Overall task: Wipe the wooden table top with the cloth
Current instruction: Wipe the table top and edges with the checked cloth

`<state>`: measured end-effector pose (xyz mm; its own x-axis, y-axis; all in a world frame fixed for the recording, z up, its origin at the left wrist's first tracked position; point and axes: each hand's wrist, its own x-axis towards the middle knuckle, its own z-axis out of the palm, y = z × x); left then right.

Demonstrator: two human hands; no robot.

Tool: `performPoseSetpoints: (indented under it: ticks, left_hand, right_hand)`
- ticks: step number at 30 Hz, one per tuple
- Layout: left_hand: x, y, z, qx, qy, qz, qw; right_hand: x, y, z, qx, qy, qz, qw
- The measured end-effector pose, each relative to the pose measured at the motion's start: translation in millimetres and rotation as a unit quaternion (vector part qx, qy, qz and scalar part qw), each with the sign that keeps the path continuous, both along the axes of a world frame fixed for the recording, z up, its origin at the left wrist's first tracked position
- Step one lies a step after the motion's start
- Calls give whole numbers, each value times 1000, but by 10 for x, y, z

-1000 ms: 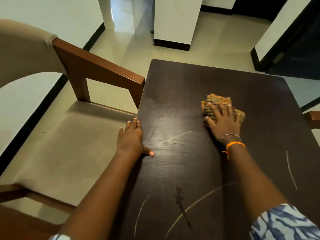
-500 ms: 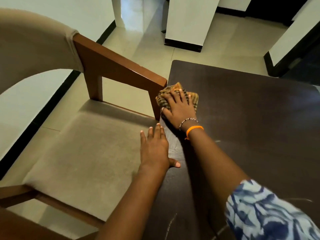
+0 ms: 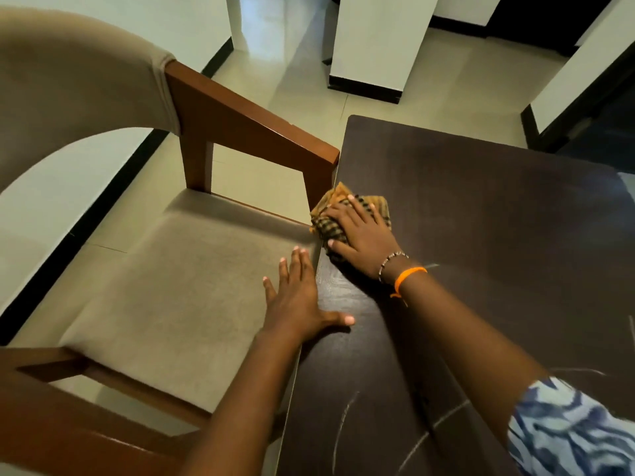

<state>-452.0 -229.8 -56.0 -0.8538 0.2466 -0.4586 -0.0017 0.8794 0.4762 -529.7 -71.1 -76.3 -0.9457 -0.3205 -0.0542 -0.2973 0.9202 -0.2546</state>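
Lying under the right hand [image 3: 360, 235], the cloth [image 3: 330, 214] overhangs the table [image 3: 481, 218] edge.

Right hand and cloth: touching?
Touching. The head view shows the right hand lying flat on top of the checked cloth, fingers spread across it, pressing it onto the table top at its left edge.
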Motion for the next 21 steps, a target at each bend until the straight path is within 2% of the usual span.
performPoseSetpoints:
  ticks: [3,8,10,12,18,21]
  left_hand:
    - [52,-77,33,-14,0,-30,999]
    - [77,-86,48,-17,-20,-82,996]
    - [72,-93,68,-31,-33,-98,994]
    - [72,-79,97,-47,-39,-106,992]
    - [81,50,167,-154,-35,-104,982]
    - [88,139,243,-193,-46,-101,975]
  right_hand:
    - [210,319,43,4,-9,-14,1000]
    - [545,1082,2,21,11,-214,976]
    - [588,1143,9,21,5,-288,957]
    - [552,954,19,21,4,-318,948]
    - [353,-394,-4,14,3,-131,991]
    - [358,-474,23,1,-6,-97,995]
